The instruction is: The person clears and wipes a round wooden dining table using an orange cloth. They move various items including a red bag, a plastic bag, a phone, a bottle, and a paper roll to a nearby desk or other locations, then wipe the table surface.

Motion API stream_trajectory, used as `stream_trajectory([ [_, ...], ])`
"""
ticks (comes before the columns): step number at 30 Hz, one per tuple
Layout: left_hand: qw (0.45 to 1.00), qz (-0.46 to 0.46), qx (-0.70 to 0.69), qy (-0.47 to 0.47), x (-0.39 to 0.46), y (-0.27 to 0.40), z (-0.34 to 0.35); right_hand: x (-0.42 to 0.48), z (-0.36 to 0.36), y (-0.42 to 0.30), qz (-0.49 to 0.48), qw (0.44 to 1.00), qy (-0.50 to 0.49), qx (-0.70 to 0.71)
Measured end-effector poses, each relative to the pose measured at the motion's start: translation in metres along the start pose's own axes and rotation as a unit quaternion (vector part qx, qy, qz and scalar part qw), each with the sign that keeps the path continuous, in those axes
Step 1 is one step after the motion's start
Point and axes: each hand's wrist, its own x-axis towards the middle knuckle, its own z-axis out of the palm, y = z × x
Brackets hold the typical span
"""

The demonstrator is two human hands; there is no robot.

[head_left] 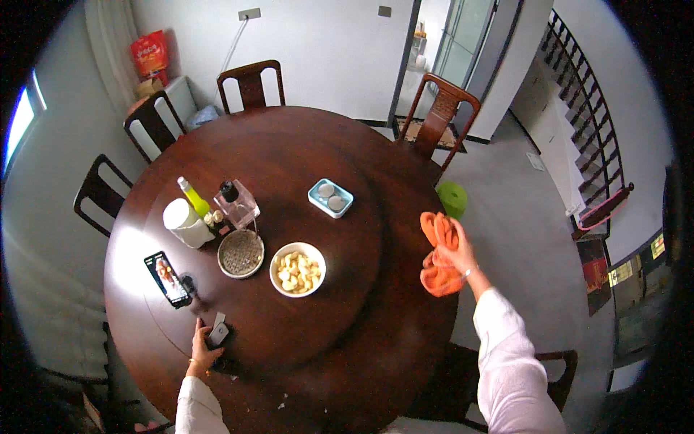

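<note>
My left hand (204, 348) is at the near left of the round wooden table, its thumb and fingers around a small grey object (218, 333) whose exact kind I cannot tell. A smartphone (168, 280) with a lit screen stands just beyond that hand. Over the table's right edge, my right hand (456, 254) grips a bunched orange cloth (440, 279), which hangs in loops. Between the hands, a white bowl (275, 288) holds peeled garlic cloves (297, 271).
On the table stand a toilet roll (184, 219), a yellow-green spray bottle (194, 198), a clear bottle with a black cap (238, 206), a round container (240, 255) of grey granules and a light-blue tray (331, 198). Wooden chairs (436, 122) ring the table. A green bin (451, 199) stands beyond its right edge.
</note>
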Motion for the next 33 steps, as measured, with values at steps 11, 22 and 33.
stream_trajectory([
  [11,0.999,-0.015,0.020,-0.047,0.004,-0.019,-0.015,0.041,0.126,0.066,-0.061,0.942,-0.112,-0.311],
  [22,0.991,-0.130,-0.010,-0.007,0.009,0.005,0.001,-0.112,0.075,-0.046,-0.194,0.927,-0.300,-0.113],
  [33,0.965,-0.208,0.155,-0.032,0.014,0.040,-0.006,-0.054,0.138,0.021,-0.068,0.917,-0.085,-0.384],
])
